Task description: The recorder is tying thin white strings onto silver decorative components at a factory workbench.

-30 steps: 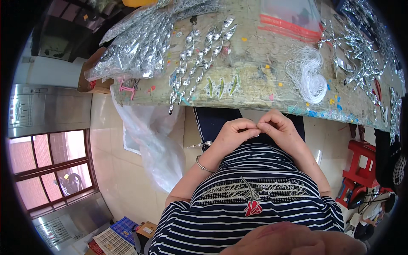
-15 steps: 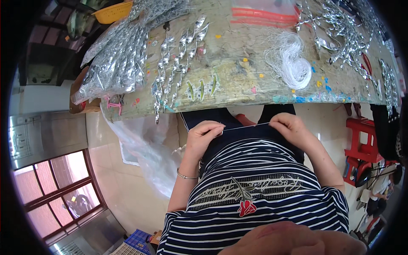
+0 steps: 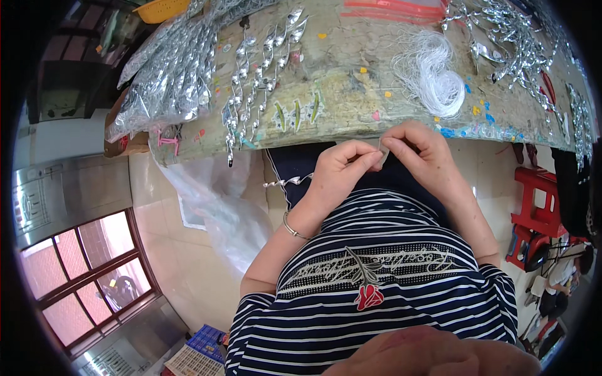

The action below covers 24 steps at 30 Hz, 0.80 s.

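In front of my lap, just off the table's near edge, my two hands meet with fingertips almost touching. My left hand (image 3: 343, 172) is closed in a pinch, and so is my right hand (image 3: 421, 153). A short bit of thin white string (image 3: 379, 144) shows between the fingertips; the rest is hidden by the fingers. From behind my left hand a silver twisted foil strand (image 3: 292, 181) sticks out to the left. A loose hank of white string (image 3: 444, 91) lies on the table beyond my right hand. More silver twisted strands (image 3: 252, 88) lie on the table to the left.
The worn table (image 3: 351, 94) curves across the top. Bagged silver strands (image 3: 169, 88) lie at its left, a tangled silver pile (image 3: 517, 53) and red-handled tool (image 3: 547, 88) at its right. A yellow basket (image 3: 162, 10) is far left. Clear plastic sheeting (image 3: 226, 213) hangs below; a red stool (image 3: 538, 200) stands right.
The hands were apart with white string stretched taut between them; now they have come together and moved nearer the table edge. More of the silver strand shows left of my left hand.
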### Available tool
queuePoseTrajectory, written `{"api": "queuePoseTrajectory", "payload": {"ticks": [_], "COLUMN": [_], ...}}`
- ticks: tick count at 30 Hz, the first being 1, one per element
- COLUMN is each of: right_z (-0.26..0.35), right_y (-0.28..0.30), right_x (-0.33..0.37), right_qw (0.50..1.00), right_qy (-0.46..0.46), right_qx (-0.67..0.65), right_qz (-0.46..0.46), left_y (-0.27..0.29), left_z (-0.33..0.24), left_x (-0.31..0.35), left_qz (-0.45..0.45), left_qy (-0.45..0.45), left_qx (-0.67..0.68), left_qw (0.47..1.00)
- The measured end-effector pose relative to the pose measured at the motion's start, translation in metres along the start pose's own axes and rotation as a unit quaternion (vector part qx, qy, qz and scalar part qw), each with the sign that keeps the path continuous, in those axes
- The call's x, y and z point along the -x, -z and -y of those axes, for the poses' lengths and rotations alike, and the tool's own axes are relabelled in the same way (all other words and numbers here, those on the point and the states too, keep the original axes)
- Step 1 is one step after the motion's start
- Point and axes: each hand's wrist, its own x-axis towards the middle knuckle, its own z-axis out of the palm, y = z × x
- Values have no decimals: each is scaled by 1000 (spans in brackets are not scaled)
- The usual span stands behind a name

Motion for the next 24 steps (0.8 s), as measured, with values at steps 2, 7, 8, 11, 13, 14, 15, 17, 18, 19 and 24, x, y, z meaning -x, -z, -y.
{"api": "queuePoseTrajectory", "payload": {"ticks": [2,7,8,11,13,14,15,17,18,19,24], "right_z": [-3,-12,-13,-16,-16,-16,-17,-18,-19,-19,-28], "right_y": [3,7,7,7,6,6,6,6,6,6,8], "right_x": [-1,0,0,1,1,1,1,1,0,0,-1], "right_qw": [1000,990,985,973,967,962,962,948,948,943,942], "right_qy": [-6,-65,-75,-79,-100,-118,-119,-136,-136,-136,-118], "right_qx": [-23,-121,-157,-217,-232,-247,-246,-287,-286,-301,-313], "right_qz": [12,-11,-13,-14,-18,-21,-21,-32,-32,-34,-30], "left_y": [2,3,3,3,3,4,4,4,5,5,8], "left_z": [5,8,9,11,12,13,15,15,16,16,20], "left_x": [2,2,2,4,3,3,4,4,5,5,5], "left_qz": [-7,-17,-16,-13,-11,-10,-6,-1,-1,-2,1], "left_qy": [-9,1,3,3,4,5,3,2,0,-2,0], "left_qx": [39,46,46,33,28,29,33,37,37,39,33], "left_qw": [999,999,999,999,1000,1000,999,999,999,999,999]}}
